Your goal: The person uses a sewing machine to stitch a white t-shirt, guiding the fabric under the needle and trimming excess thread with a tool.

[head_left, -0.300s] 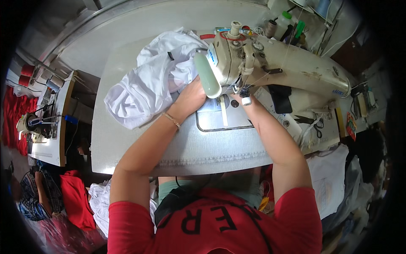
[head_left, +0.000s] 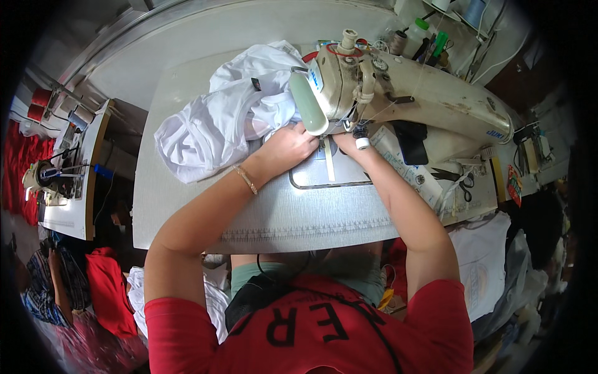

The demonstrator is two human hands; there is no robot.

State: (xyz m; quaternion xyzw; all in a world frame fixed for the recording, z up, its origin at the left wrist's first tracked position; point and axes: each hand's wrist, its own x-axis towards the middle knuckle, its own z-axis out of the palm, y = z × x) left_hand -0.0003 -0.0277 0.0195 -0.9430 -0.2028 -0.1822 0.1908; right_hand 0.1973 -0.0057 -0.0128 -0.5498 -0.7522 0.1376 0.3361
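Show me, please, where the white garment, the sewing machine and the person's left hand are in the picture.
white garment (head_left: 212, 124), head view, on the bunched cloth left of the machine.
sewing machine (head_left: 436, 100), head view, on its cream arm.
left hand (head_left: 289, 146), head view, on the back of the hand.

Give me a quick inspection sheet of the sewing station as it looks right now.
Surface: grey sewing table, metal plate set in by the needle.
Job's things: white garment bunched left of the beige sewing machine.
Clutter: scissors, thread cones behind the machine.
Grips: left hand flat on the fabric; right hand at the needle, finger taped.
Cables: nothing seen clearly.
Surroundings: red cloth on the floor, second table to the left.
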